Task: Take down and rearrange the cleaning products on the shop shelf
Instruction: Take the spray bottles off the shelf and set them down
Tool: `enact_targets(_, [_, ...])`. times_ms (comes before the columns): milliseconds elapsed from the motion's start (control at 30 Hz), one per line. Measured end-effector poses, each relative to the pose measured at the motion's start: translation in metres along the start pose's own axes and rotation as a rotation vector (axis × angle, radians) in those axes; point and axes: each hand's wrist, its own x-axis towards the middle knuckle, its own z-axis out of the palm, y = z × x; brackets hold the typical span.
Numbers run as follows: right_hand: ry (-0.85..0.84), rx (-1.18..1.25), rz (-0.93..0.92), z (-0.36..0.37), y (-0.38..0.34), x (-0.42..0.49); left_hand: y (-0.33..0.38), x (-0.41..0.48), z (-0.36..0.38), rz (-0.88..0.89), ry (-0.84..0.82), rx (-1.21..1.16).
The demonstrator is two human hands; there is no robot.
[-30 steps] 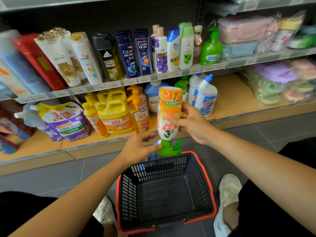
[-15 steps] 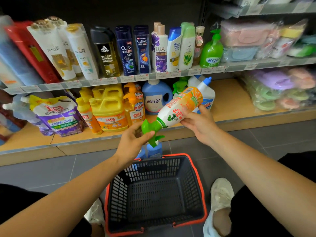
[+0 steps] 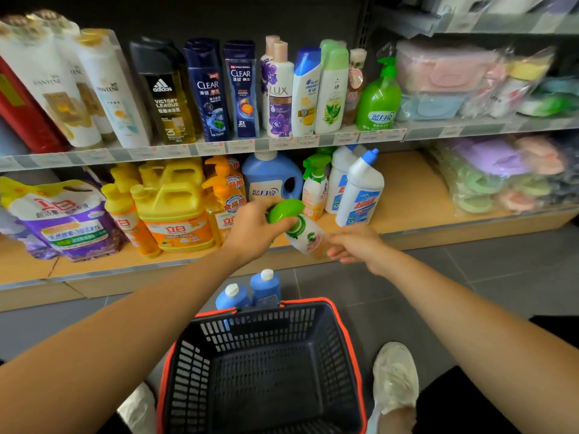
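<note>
Since one second ago the bottle (image 3: 308,236) has turned over. Then it stood upside down with its green head toward the basket; now the head points up and to the left, toward the shelf. The left hand (image 3: 255,228), which then only came near the head, now has its fingers curled round it and grips it. The bottle lies tilted in the air between both hands, in front of the lower shelf (image 3: 407,195) and not in the basket. The right hand (image 3: 355,245) held the middle of the bottle before. Now it is at the base end and touches it, but this part is blurred and I cannot tell if it grips or is letting go. Below, the basket (image 3: 260,327) stands on the floor, and two blue bottles (image 3: 266,288) stand just behind it. I judge that the bottle is passing from the right hand to the left and is being set upright. So it probably goes back on the shelf, perhaps beside the similar sprayer (image 3: 315,186), and not into the basket.
</note>
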Motion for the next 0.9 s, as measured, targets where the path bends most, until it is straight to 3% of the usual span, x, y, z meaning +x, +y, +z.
enact_targets(133, [0.067,-0.182,-0.202,-0.017,-0.020,0.033,-0.036,0.020,0.033,-0.025,-0.134,0.137])
enact_targets(300, [0.118,-0.281,-0.301,-0.019,-0.033,0.089,-0.091,0.025,0.072,-0.078,-0.273,0.192])
enact_targets(467, [0.090,0.011,-0.268,0.002,-0.041,0.139,-0.139,0.023,0.099,-0.119,-0.394,0.248])
enact_targets(700, [-0.088,0.312,-0.195,0.022,-0.058,0.177,-0.161,0.021,0.111,-0.176,-0.331,0.227])
enact_targets(900, [-0.030,0.315,-0.184,0.010,-0.051,0.166,-0.159,0.018,0.103,-0.218,-0.361,0.133])
